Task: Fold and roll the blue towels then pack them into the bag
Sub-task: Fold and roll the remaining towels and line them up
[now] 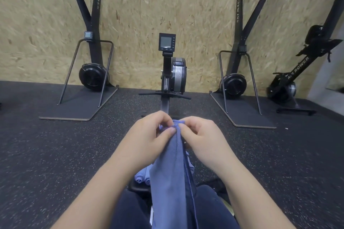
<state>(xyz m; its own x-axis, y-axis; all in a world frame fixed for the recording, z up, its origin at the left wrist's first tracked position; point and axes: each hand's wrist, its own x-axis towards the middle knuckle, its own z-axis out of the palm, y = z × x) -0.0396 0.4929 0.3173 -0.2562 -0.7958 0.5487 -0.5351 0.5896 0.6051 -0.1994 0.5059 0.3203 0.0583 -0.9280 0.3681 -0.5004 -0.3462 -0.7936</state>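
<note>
Towel hangs lengthwise down frame centre, top edge pinched by left hand and right hand; bare floor flanks it.

Rowing machine, two ski machines, speckled rubber floor, chipboard wall

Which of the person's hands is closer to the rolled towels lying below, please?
Left. The left hand is above the rolled towels; the right hand is across the hanging towel.
</note>
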